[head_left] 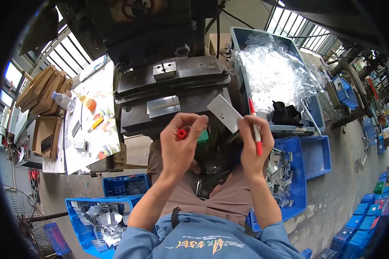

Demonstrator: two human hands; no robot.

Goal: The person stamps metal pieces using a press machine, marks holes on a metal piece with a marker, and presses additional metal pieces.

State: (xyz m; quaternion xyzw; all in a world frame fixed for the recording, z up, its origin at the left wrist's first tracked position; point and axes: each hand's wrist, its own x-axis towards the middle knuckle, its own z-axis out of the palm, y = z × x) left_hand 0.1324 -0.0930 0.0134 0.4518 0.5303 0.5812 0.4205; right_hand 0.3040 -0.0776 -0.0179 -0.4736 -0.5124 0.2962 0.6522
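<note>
My left hand [180, 140] is closed, with a red marker cap [182, 134] held in its curled fingers. My right hand [256, 144] grips an uncapped red-and-white marker [257, 133], its red tip pointing up and away from me. Between the thumb and fingers of that same hand is a flat silver metal plate [224, 111] with a few small dark or reddish marks near its middle. The plate tilts in front of the press, its far left corner free. Beyond both hands, a ridged metal block [163, 106] rests on the dark press bed [134, 118].
A grey-blue crate [242, 80] full of clear plastic wrap stands right of the press. Blue bins of metal parts sit low at right [299, 177] and left [78, 224]. At left, a table [106, 129] carries a bottle [64, 101], an orange-capped bottle and a yellow cutter.
</note>
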